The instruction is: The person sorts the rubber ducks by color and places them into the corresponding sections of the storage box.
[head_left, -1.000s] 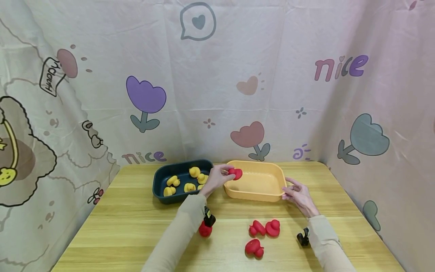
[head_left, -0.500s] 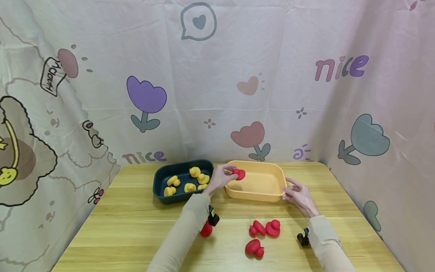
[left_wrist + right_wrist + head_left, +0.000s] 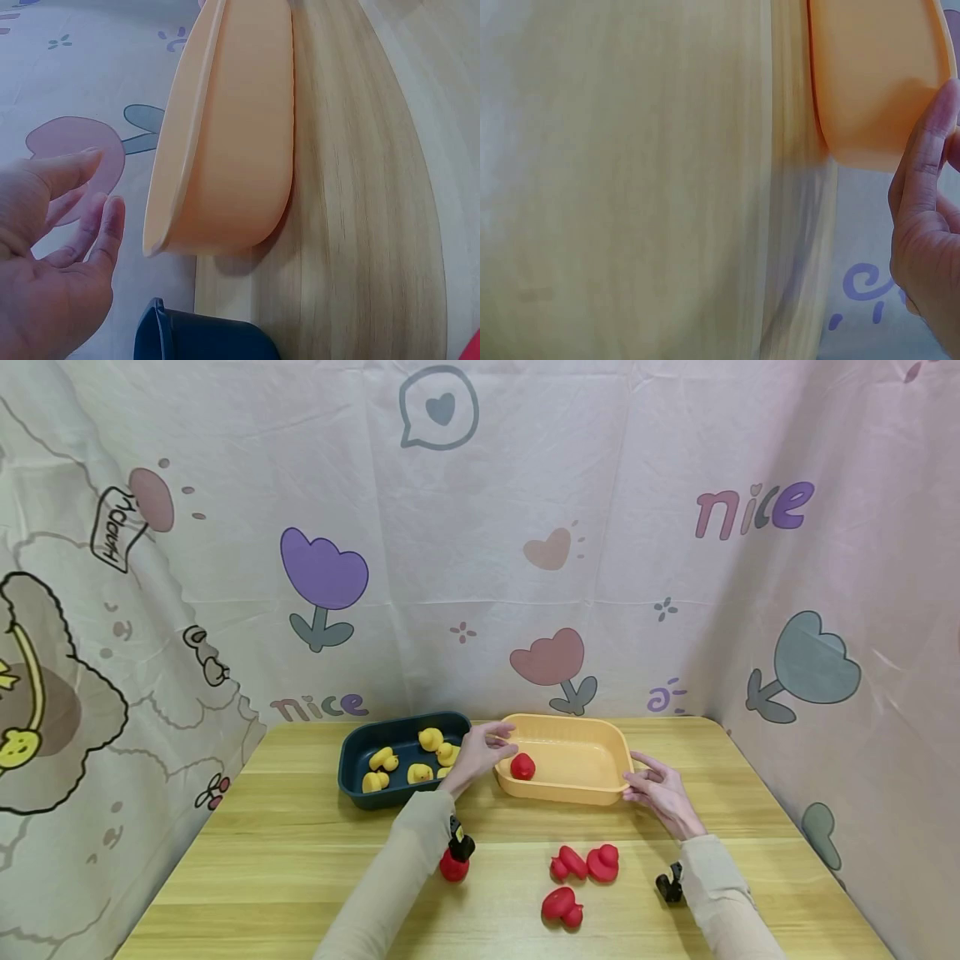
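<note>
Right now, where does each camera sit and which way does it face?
Head: worn high, looking forward and down at the table; shows both sleeves, left hand and right hand.
Left wrist: on the left wrist, looking past the open left hand at the orange tray and dark tray.
Right wrist: on the right wrist, facing the orange tray's end; right hand's fingers show.
All three share the orange tray.

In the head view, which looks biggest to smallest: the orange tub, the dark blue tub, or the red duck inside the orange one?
1. Orange tub
2. Dark blue tub, only slightly smaller, so nearly a tie
3. Red duck, by far the smallest
</note>
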Demonstrator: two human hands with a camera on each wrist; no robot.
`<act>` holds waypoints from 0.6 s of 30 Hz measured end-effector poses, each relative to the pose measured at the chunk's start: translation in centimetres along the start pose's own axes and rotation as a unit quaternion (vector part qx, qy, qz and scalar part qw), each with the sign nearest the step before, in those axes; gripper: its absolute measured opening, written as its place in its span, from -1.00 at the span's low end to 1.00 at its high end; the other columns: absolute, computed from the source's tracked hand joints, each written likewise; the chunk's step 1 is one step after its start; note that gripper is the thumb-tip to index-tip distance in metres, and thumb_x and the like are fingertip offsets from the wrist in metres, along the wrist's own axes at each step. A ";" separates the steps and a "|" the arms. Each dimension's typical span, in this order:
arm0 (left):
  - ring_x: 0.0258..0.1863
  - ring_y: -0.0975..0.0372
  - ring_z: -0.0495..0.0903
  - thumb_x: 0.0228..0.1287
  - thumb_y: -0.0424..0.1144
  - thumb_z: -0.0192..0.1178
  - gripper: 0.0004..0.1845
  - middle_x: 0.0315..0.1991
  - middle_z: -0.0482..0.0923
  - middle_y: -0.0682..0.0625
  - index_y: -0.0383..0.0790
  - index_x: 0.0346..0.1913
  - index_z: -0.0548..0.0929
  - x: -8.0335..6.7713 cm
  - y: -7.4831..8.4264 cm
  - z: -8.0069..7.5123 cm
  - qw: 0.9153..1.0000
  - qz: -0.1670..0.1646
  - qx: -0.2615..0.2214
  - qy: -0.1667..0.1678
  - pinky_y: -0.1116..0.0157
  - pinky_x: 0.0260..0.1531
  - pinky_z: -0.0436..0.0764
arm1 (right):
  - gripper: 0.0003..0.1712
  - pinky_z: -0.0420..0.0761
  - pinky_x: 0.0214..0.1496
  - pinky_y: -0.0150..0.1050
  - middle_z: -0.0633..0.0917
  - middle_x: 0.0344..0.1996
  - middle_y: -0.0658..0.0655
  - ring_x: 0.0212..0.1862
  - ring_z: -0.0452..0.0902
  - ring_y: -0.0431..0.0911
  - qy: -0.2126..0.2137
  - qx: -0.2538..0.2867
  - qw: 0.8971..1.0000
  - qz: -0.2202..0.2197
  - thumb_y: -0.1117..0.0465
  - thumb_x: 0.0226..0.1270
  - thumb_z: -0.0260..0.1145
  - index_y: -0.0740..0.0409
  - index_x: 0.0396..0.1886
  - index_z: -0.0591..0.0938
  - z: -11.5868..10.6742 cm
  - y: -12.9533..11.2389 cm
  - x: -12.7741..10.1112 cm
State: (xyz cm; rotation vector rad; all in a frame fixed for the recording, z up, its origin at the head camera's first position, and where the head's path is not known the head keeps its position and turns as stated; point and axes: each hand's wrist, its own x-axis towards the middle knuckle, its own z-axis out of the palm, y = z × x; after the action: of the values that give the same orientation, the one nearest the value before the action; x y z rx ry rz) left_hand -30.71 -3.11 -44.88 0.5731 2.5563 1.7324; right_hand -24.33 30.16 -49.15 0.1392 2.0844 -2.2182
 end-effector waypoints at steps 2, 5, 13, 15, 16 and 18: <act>-0.07 -0.08 0.72 0.27 -0.40 0.35 -0.63 0.00 0.66 -0.34 -0.39 0.13 0.66 -0.2 0.0 -0.1 1.000 0.007 -0.005 -0.001 0.09 0.04 0.76 | -0.19 0.76 -0.27 -0.43 0.66 -0.35 0.01 -0.43 0.67 -0.25 0.000 0.002 1.000 -0.003 0.44 0.44 0.19 0.40 0.58 0.04 0.0 0.1 0.0; -0.09 -0.07 0.72 0.27 -0.39 0.35 -0.64 -0.03 0.67 -0.31 -0.38 0.12 0.67 -0.5 0.0 -0.4 1.000 0.014 -0.005 -0.006 0.09 0.05 0.76 | -0.19 0.76 -0.27 -0.43 0.66 -0.35 0.02 -0.43 0.67 -0.25 0.000 0.003 1.000 -0.005 0.44 0.44 0.19 0.40 0.57 0.04 0.0 0.1 0.0; -0.06 -0.01 0.70 0.30 -0.31 0.36 -0.61 0.03 0.67 -0.27 -0.31 0.17 0.65 -1.8 -0.1 -1.4 0.999 0.007 0.013 -0.038 0.14 0.07 0.75 | -0.18 0.77 -0.26 -0.43 0.66 -0.34 0.02 -0.43 0.67 -0.24 -0.001 0.007 1.000 -0.003 0.44 0.44 0.19 0.39 0.58 0.03 0.0 0.0 -0.1; -0.06 0.01 0.70 0.30 -0.31 0.36 -0.61 0.06 0.67 -0.26 -0.30 0.17 0.65 -2.3 -0.2 -1.7 0.999 0.003 0.012 -0.047 0.15 0.06 0.76 | -0.18 0.77 -0.26 -0.42 0.67 -0.34 0.02 -0.43 0.68 -0.24 -0.001 0.008 1.000 -0.003 0.44 0.44 0.19 0.39 0.58 0.04 0.0 0.0 -0.1; -0.06 0.02 0.69 0.30 -0.30 0.36 -0.61 0.07 0.67 -0.26 -0.29 0.17 0.66 -2.5 -0.2 -1.9 0.999 0.003 0.014 -0.051 0.15 0.05 0.76 | -0.18 0.77 -0.25 -0.42 0.67 -0.34 0.02 -0.43 0.68 -0.24 -0.002 0.007 1.000 -0.003 0.44 0.44 0.19 0.39 0.58 0.03 0.0 0.0 -0.1; -0.07 0.07 0.68 0.30 -0.28 0.37 -0.62 0.07 0.68 -0.23 -0.25 0.16 0.66 -3.0 -0.2 -2.2 0.998 -0.008 0.013 -0.058 0.16 0.06 0.75 | -0.18 0.77 -0.26 -0.42 0.67 -0.34 0.02 -0.43 0.68 -0.24 -0.001 0.008 1.000 -0.004 0.45 0.44 0.19 0.40 0.58 0.04 0.0 0.1 -0.1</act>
State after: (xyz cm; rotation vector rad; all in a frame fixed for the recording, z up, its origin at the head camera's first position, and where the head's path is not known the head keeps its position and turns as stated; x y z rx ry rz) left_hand -28.39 -6.09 -44.80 0.6327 2.5012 1.6140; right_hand -24.25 30.15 -49.19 0.1292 2.0701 -2.2392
